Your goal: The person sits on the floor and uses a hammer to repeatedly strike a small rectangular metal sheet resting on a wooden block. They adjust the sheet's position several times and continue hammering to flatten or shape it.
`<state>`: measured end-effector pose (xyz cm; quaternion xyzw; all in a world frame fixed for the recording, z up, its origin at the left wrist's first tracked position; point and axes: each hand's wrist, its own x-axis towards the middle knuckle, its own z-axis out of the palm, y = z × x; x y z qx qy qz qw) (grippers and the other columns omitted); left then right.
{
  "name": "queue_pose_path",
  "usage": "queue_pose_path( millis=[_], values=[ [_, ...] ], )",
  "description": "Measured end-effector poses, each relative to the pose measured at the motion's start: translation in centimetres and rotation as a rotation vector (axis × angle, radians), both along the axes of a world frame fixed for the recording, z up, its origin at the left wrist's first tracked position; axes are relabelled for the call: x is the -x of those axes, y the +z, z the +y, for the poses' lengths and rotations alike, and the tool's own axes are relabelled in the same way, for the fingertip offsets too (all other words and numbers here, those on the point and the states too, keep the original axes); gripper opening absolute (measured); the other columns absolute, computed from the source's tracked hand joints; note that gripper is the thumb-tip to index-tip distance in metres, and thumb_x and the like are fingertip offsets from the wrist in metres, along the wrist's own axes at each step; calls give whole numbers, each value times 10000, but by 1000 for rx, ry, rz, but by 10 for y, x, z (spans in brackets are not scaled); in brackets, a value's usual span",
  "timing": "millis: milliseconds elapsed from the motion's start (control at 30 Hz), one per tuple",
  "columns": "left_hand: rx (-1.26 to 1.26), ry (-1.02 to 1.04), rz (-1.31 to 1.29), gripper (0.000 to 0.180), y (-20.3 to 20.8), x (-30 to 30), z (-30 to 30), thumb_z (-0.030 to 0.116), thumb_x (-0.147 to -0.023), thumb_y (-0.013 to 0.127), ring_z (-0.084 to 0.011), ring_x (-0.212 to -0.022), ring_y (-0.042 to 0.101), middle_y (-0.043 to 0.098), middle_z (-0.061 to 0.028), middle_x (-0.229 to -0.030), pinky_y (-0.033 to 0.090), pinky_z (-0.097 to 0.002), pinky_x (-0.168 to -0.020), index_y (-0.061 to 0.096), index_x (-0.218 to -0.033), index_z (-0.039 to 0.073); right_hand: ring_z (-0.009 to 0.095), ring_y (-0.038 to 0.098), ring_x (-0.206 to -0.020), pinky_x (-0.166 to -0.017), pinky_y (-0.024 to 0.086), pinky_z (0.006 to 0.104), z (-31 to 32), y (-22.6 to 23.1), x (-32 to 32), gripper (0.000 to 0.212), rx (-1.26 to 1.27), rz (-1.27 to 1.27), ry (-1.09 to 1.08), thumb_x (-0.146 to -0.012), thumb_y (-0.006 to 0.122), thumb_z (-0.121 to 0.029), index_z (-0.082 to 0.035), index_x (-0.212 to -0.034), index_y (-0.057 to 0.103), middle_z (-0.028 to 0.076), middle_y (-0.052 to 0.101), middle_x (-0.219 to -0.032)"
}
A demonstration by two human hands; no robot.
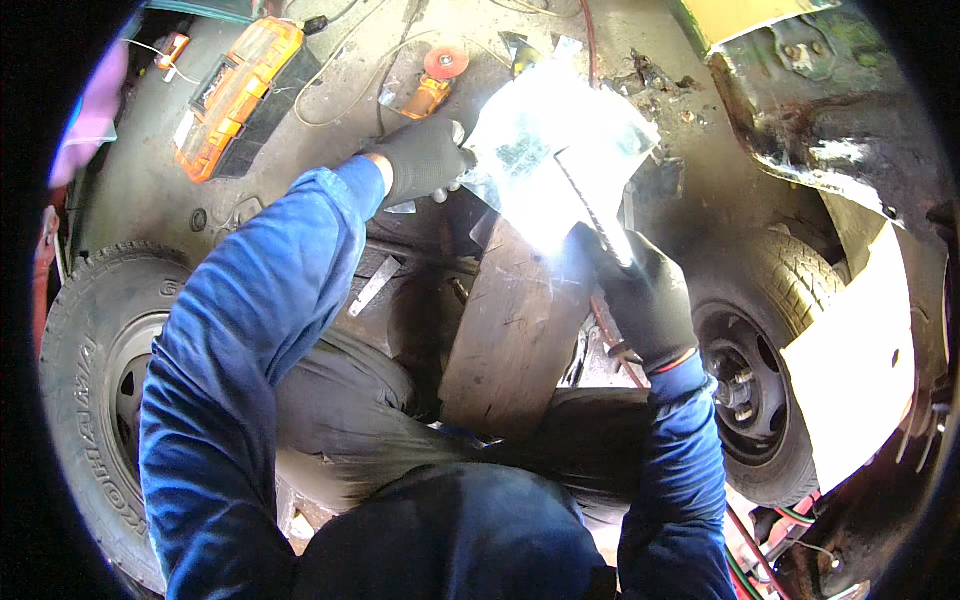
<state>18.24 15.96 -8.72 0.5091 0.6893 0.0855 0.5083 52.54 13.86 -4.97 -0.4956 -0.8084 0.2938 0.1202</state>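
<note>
A bright, glare-washed metal sheet [510,150] lies ahead of me, over the far end of a brown wooden board [510,340]. My left hand [425,160], in a dark work glove, is closed at the sheet's left edge, its fingertips partly hidden. In my gloved right hand [645,295] is a slim rod-like tool [583,195], its thin dark end slanting up and left over the sheet. Glare hides the tool's exact kind and whether its tip touches the metal.
An orange-and-black toolbox [240,100] and an orange angle grinder [428,97] with a red disc lie on the floor. Cables curl nearby. Wheels stand at left [110,390] and right [755,370]. A pale panel [855,360] and rusty bodywork [830,110] are at right.
</note>
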Motion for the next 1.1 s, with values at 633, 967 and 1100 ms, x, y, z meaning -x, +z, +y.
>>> queue_pose_path(
  millis=[633, 967, 1100],
  values=[
    [-364, 207, -147, 287, -35, 0, 53, 240, -1097, 647, -187, -724, 751, 773, -123, -900, 599, -354, -696, 704, -1139, -38, 369, 766, -820, -742, 588, 486, 18, 0, -16, 270, 333, -230, 84, -996, 765, -277, -21, -1080, 783, 206, 736, -909],
    [-642, -26, 83, 293, -67, 10, 140, 183, -1112, 624, -253, -1021, 762, 814, -134, -1146, 575, -391, -953, 761, -1339, 57, 274, 770, -806, -769, 600, 391, 25, -6, -15, 310, 180, -16, -153, -1006, 801, -236, 21, -1174, 759, 222, 774, -905],
    [-752, -403, 169, 278, -53, -1, 173, 167, -1120, 583, -333, -1127, 759, 795, -171, -1214, 564, -438, -1013, 768, -1307, 77, 98, 694, -890, -824, 571, 286, 33, 3, -21, 353, 201, 194, -453, -1016, 814, -171, 58, -1272, 732, 60, 796, -1021]
  ],
)
